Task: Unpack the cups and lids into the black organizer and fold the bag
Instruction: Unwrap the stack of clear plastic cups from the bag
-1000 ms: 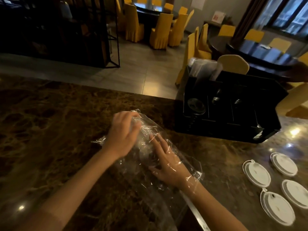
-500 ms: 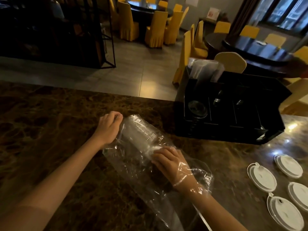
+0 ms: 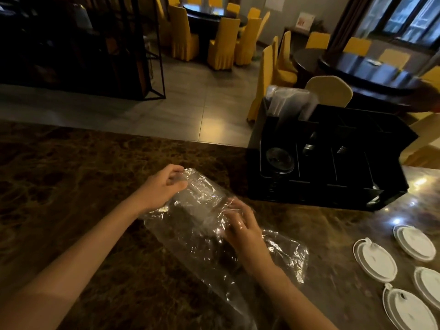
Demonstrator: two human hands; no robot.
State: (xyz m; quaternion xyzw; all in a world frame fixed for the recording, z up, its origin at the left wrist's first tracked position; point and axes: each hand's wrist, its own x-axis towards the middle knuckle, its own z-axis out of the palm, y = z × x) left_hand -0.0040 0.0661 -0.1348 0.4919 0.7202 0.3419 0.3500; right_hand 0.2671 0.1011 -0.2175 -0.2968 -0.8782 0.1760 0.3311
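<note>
A clear plastic bag [image 3: 202, 244] lies on the dark marble counter with clear cups [image 3: 204, 194] inside its far end. My left hand [image 3: 162, 189] grips the bag's closed far end from outside. My right hand [image 3: 242, 229] is inside the bag, fingers curled round the near rim of the cups. The black organizer [image 3: 333, 194] stands to the right, with a dark lid [image 3: 279, 159] in its left front slot and clear cups [image 3: 289, 103] standing in its back left corner. Several white lids [image 3: 375, 259] lie on the counter at the right.
The marble counter [image 3: 71, 186] stretches left and toward me. Beyond its far edge lies a tiled floor with yellow-covered chairs [image 3: 221, 41] and dark round tables [image 3: 371, 67]. A dark metal shelf [image 3: 95, 44] stands at the far left.
My left hand slid from on top of the bag to its far end. My right hand curled round the cups inside, and the bag's mouth bunched back over my right wrist.
</note>
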